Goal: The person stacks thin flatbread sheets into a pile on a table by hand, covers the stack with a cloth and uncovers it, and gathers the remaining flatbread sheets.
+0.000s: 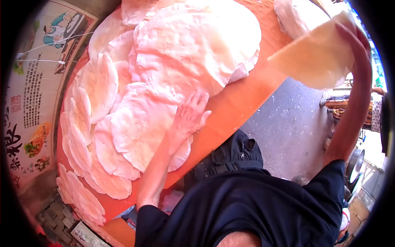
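My left hand (191, 112) lies flat, fingers spread, on a thin round pancake (142, 123) at the near side of a large spread of them. Raised at the upper right, my right hand (354, 36) grips the edge of another thin pancake (314, 55), yellowish and hanging in the air past the table edge. Beyond my left hand rises a tall stack of large pale pancakes (193, 41). More pancakes (97, 88) overlap along the left side of the table. All rest on an orange tabletop (242, 103).
A poster with Chinese writing (35, 94) covers the wall at left. Another pale pile (298, 18) sits at the table's far right. Grey floor (288, 123) shows beside the table, with a black bag (238, 150) near my body. Striped cloth (343, 103) and a metal pan (354, 164) are at right.
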### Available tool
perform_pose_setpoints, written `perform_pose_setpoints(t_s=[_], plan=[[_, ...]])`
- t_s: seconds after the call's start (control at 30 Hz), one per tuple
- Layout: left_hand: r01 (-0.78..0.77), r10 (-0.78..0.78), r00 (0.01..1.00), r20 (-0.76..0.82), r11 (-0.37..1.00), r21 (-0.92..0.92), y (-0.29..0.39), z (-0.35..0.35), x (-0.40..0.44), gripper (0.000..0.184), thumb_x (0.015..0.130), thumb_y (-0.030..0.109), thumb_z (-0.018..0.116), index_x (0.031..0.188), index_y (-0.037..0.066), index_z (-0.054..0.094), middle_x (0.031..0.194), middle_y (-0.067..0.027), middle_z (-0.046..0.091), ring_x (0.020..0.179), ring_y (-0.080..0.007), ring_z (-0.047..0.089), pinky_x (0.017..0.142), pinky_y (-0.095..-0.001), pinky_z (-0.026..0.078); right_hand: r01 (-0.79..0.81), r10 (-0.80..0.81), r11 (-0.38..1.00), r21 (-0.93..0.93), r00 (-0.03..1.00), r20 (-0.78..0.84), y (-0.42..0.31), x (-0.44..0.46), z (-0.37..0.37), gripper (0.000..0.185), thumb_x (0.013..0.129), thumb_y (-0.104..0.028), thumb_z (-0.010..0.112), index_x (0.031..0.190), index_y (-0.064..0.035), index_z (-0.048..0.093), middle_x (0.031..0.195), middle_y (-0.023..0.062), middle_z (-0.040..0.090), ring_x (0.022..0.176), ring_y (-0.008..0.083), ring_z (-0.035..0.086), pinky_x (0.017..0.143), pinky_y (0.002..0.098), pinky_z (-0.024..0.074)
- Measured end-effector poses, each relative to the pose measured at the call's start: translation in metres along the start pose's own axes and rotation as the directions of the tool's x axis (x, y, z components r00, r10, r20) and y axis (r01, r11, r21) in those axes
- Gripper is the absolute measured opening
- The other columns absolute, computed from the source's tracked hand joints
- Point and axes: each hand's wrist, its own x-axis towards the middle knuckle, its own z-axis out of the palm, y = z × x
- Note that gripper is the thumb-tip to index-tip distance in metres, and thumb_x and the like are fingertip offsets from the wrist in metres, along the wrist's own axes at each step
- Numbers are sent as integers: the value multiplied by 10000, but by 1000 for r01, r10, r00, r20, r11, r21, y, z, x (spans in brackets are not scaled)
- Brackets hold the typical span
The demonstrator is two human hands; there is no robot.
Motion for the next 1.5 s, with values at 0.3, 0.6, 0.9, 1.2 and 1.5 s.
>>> perform_pose_setpoints(t_s=[0.3, 0.6, 0.9, 1.2, 1.5], plan=[[-185, -546, 824, -148, -13, -983, -33, -9, -52, 472, 1028, 346, 501, 1366, 17, 509, 1237, -102, 609, 1099, -233, 610, 867, -362, 533, 697, -660, 692, 188, 507, 554, -114, -106, 197, 73, 818, -95, 635, 760, -54, 616, 544, 58, 514, 551, 214, 616, 532, 371, 480], [-424, -873, 467, -140, -82, -902, -30, -4, -160, 600, 1005, 421, 473, 1462, 41, 390, 1450, -130, 466, 1308, -314, 470, 1051, -435, 437, 244, -603, 797, 552, 281, 747, -28, -228, 327, 254, 824, -169, 779, 765, -1, 599, 672, 246, 553, 652, 434, 570, 573, 459, 456], [-376, -960, 259, -102, -3, -926, -10, -16, -195, 690, 1002, 515, 462, 1501, 58, 328, 1489, -105, 430, 1354, -302, 429, 1137, -459, 340, 139, -526, 847, 513, 354, 773, -32, -246, 362, 311, 901, -219, 688, 704, 4, 595, 592, 224, 524, 550, 419, 531, 516, 461, 420], [-343, -923, 362, 129, -260, -903, -58, -27, -242, 542, 1037, 365, 476, 1433, -1, 420, 1377, -147, 558, 1260, -306, 541, 1083, -462, 425, 120, -352, 889, 442, 797, 491, -43, -59, 307, 195, 901, -121, 641, 1055, -26, 712, 910, 5, 693, 839, 76, 622, 766, 251, 516], [1, -941, 262, -212, 220, -975, -79, -214, -185, 623, 1018, 379, 497, 1463, -40, 379, 1433, -172, 504, 1299, -324, 506, 1076, -428, 435, -371, 291, 920, 126, 863, 413, 171, 67, 225, 365, 927, -385, 660, 988, -29, 706, 773, -11, 650, 615, 84, 580, 561, 219, 460]])
